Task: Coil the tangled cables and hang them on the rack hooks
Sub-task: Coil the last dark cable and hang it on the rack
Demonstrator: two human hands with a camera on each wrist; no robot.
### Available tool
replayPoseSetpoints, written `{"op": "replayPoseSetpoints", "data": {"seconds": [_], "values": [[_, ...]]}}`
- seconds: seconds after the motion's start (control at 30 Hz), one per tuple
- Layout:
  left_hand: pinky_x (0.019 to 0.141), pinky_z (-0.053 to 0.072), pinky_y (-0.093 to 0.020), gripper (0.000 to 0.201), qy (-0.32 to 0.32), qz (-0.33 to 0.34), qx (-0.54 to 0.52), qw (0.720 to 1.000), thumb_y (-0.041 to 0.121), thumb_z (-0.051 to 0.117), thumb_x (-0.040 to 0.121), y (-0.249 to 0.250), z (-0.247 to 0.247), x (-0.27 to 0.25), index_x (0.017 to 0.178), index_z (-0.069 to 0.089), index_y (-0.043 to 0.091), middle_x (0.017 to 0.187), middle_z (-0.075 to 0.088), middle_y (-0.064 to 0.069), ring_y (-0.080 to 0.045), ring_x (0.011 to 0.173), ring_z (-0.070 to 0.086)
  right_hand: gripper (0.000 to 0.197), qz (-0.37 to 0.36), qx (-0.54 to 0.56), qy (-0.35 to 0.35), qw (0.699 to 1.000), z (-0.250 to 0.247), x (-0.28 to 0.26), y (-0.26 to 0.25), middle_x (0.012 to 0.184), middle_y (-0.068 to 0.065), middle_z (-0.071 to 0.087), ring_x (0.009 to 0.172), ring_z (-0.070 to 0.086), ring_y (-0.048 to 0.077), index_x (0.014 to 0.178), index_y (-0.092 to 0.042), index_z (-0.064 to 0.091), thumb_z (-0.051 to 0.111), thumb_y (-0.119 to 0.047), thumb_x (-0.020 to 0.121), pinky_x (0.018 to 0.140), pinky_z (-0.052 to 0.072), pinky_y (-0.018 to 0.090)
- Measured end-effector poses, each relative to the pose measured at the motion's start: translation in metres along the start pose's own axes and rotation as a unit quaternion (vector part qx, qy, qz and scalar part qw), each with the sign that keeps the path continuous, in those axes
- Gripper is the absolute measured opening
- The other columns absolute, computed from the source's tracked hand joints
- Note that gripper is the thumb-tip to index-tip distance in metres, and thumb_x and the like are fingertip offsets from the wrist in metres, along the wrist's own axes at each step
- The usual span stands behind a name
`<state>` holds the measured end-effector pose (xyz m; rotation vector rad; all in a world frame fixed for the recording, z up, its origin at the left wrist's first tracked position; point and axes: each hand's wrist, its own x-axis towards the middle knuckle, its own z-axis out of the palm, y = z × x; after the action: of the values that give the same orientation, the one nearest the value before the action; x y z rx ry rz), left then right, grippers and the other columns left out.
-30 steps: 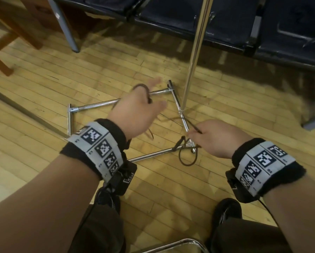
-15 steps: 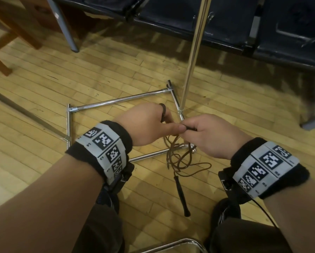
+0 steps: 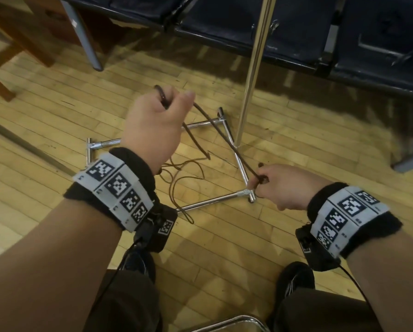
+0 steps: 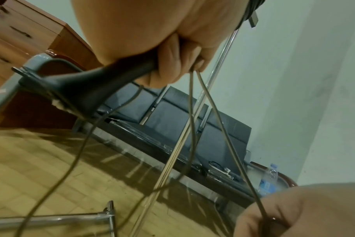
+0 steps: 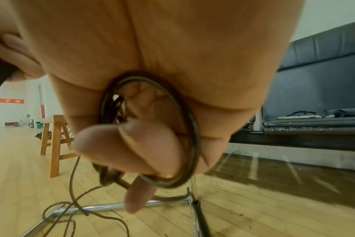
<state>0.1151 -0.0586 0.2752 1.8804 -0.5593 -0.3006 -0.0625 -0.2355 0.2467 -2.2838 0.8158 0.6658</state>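
A thin dark cable point(image 3: 224, 140) runs taut between my two hands above the wooden floor. My left hand point(image 3: 174, 99) is raised and grips the cable in its fist, with a loop sticking out above the knuckles. In the left wrist view its fingers point(image 4: 168, 64) curl round strands of cable point(image 4: 215, 112) that drop toward the right hand point(image 4: 294, 211). My right hand point(image 3: 263, 183) is lower, by the corner of the rack base point(image 3: 210, 202), and pinches a small coil point(image 5: 195, 131) under the thumb point(image 5: 132, 144). Loose cable point(image 3: 176, 185) lies tangled on the floor. The rack's hooks are out of view.
The rack's chrome pole point(image 3: 251, 75) rises just beyond the taut cable. A row of dark bench seats point(image 3: 224, 15) lines the back, with a wooden stool point(image 3: 9, 44) at far left. A water bottle point(image 4: 267, 181) stands by the bench. My shoes point(image 3: 138, 262) and a chrome chair frame point(image 3: 224, 322) are near me.
Half a second ago both hands met near the rack base. The left hand has since risen up and away, drawing a length of cable tight, while the right hand stayed low.
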Motion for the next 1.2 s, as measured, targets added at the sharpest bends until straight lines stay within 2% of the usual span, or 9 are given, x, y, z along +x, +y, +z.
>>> {"op": "replayPoseSetpoints", "data": {"seconds": [0.13,0.2,0.3,0.47,0.6,0.73,0.87,1.03,1.2], "values": [[0.056,0.055,-0.035,0.029,0.085,-0.05,0.053,0.994,0.058,0.056,0.101,-0.006,-0.002,0.005,0.084,0.065,0.036,0.064,0.06,0.015,-0.002,0.05,0.052,0.017,-0.01,0.034,0.022,0.999,-0.001,0.003,-0.009,0.086,-0.002,0.07,0.05,0.057,0.002,0.106,-0.026,0.066,0.049,-0.028,0.104,0.037,0.038,0.011],[0.046,0.052,-0.024,0.018,0.004,-0.064,0.109,0.992,0.057,0.056,0.103,-0.01,0.0,0.002,0.111,0.064,0.043,0.078,0.069,0.008,0.001,0.045,0.055,0.023,-0.025,0.024,0.035,0.999,-0.002,0.003,-0.013,0.083,-0.001,0.073,0.044,0.055,-0.001,0.1,-0.023,0.066,0.048,-0.035,0.106,0.04,0.04,0.013],[0.041,0.044,-0.015,0.044,-0.161,-0.052,0.172,0.97,0.055,0.059,0.102,-0.013,0.007,-0.008,0.144,0.048,0.058,0.074,0.072,0.005,0.002,0.04,0.054,0.026,-0.051,0.025,0.025,0.998,-0.002,-0.001,-0.018,0.074,-0.003,0.075,0.044,0.054,-0.001,0.094,-0.024,0.069,0.05,-0.04,0.104,0.044,0.04,0.018],[0.05,0.052,-0.026,0.018,-0.35,-0.014,0.226,0.909,0.058,0.057,0.102,-0.001,0.025,-0.019,0.117,0.066,0.054,0.069,0.074,0.015,-0.001,0.047,0.057,0.028,-0.109,0.021,0.006,0.994,-0.003,-0.011,-0.025,0.073,-0.021,0.072,0.05,0.057,-0.002,0.096,-0.03,0.072,0.05,-0.045,0.103,0.053,0.043,0.025],[0.055,0.051,-0.026,0.027,-0.343,-0.005,0.249,0.906,0.059,0.059,0.101,-0.001,0.03,-0.018,0.088,0.068,0.037,0.07,0.074,0.015,0.0,0.048,0.059,0.019,-0.112,0.064,0.004,0.992,-0.007,-0.012,-0.022,0.076,-0.016,0.075,0.047,0.054,0.004,0.105,-0.03,0.07,0.053,-0.036,0.103,0.044,0.042,0.021],[0.055,0.049,-0.024,0.031,-0.368,-0.013,0.231,0.9,0.061,0.061,0.099,-0.001,0.03,-0.021,0.085,0.069,0.035,0.072,0.076,0.013,-0.001,0.05,0.063,0.022,-0.092,0.141,0.013,0.986,-0.01,-0.011,-0.018,0.082,-0.005,0.077,0.044,0.053,0.0,0.111,-0.033,0.069,0.049,-0.027,0.103,0.043,0.041,0.022],[0.058,0.045,-0.025,0.025,-0.388,0.002,0.243,0.889,0.057,0.066,0.098,0.001,0.033,-0.022,0.081,0.065,0.038,0.063,0.066,0.016,0.003,0.051,0.054,0.03,-0.103,0.193,0.055,0.974,-0.012,-0.015,-0.017,0.086,-0.005,0.078,0.046,0.057,-0.003,0.119,-0.032,0.069,0.046,-0.024,0.102,0.06,0.055,0.032],[0.059,0.039,-0.024,0.026,-0.373,0.025,0.245,0.895,0.051,0.062,0.101,0.004,0.029,-0.02,0.078,0.063,0.038,0.062,0.055,0.015,0.002,0.054,0.049,0.027,-0.092,0.241,0.1,0.961,-0.013,-0.012,-0.014,0.068,-0.013,0.074,0.044,0.054,0.011,0.11,-0.032,0.072,0.048,-0.026,0.101,0.048,0.041,0.023],[0.064,0.04,-0.023,0.026,-0.418,0.017,0.259,0.87,0.048,0.063,0.103,0.006,0.03,-0.022,0.079,0.064,0.036,0.072,0.062,0.012,-0.001,0.06,0.051,0.028,-0.079,0.257,0.131,0.954,-0.011,-0.009,-0.013,0.065,0.017,0.072,0.044,0.057,0.014,0.098,-0.022,0.075,0.048,-0.03,0.1,0.057,0.043,0.028]]}}
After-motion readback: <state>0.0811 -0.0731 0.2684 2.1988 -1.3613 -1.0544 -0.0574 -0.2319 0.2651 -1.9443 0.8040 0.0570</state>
